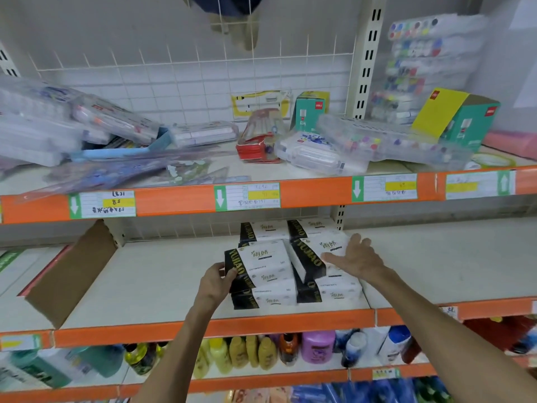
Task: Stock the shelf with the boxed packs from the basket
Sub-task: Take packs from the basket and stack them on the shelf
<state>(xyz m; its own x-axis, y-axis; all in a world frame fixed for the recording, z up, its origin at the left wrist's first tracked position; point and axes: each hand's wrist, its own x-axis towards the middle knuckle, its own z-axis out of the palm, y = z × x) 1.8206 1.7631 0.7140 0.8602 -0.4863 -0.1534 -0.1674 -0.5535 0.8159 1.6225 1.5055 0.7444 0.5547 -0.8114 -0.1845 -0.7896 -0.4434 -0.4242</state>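
Note:
Several white-and-black boxed packs (270,263) stand stacked in two columns on the middle shelf (162,283), with more packs (308,226) behind them. My left hand (216,282) grips the black left end of the top-left pack. My right hand (356,257) lies flat with straight fingers against the right side of the tilted top-right pack (316,254). The basket is out of view.
A brown cardboard divider (72,274) leans on the middle shelf at left. The upper shelf (313,190) holds clear stationery cases and green boxes. Bottles (261,350) fill the lower shelf. Bare shelf surface (453,263) lies right of the packs.

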